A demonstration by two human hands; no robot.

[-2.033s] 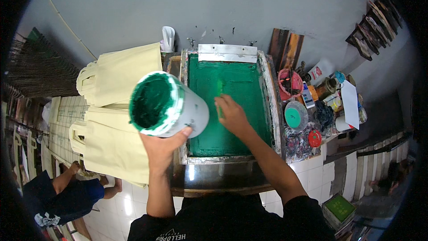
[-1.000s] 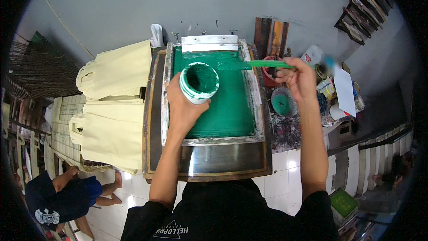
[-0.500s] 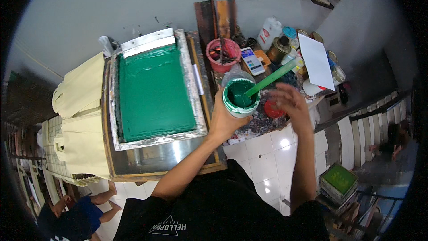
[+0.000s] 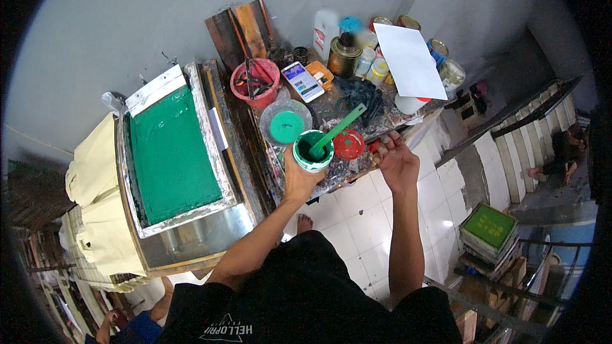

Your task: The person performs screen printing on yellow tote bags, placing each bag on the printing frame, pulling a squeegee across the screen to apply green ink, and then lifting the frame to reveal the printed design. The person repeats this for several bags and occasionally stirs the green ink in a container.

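Observation:
My left hand is wrapped round a white pot with dark green ink inside. A green spatula leans in the pot, its handle rising to the right. My right hand is at the table's front edge, its fingers curled by a small red patch. Whatever those fingers hold is not clear. Between the hands lies a red lid with green specks. Behind the pot stands a clear bowl with lighter green ink.
Left is a screen-printing frame covered in green ink, with a squeegee across its far end. A pink bucket, a phone, a metal can and a white sheet occupy the table. People are at both sides.
The view has swung right. The pot has shifted away from the clear bowl, which now shows fully. My right hand, blurred before near the red lid, has come to the table's edge.

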